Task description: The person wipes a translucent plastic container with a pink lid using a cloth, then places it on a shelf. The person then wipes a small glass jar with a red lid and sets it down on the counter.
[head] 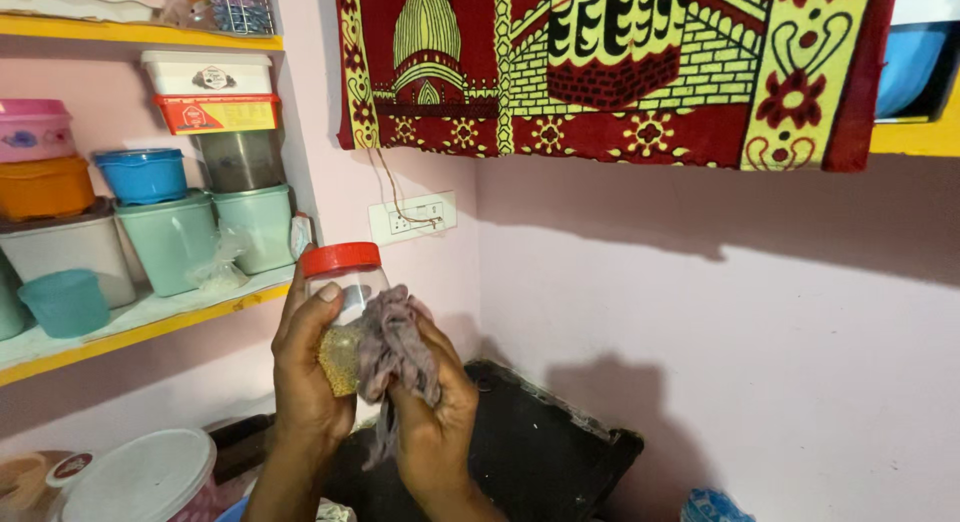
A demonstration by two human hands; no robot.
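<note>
Hanging across the far wall, the red and yellow patterned cloth (610,72) is the largest thing we see, with the pink wall (760,332) bare beneath it. At left, the yellow-edged shelf (150,327) carries stacked plastic tubs (175,237) in green, blue, orange and pink. Low in the near middle lies a dark worktop (540,442), and at near left sits a round white lid (140,477) on a container.

We hold the small clear jar (345,317) in front of the shelf's right end, above the dark worktop. It has a red cap and a layer of yellowish grains in its lower part. Our left hand (310,377) wraps the jar from behind and from the left, fingers (322,300) curled around its body just under the cap. Our right hand (435,412) bunches a grey rag (395,352) and presses it to the jar's right side, fingers closed on the cloth.

In our judgement, the main risk is the jar slipping: the left hand alone grips it, so a hard rub from the rag could twist it free and drop it onto the worktop. If the cap is loose, which we cannot tell, tilting could spill the grains.
</note>
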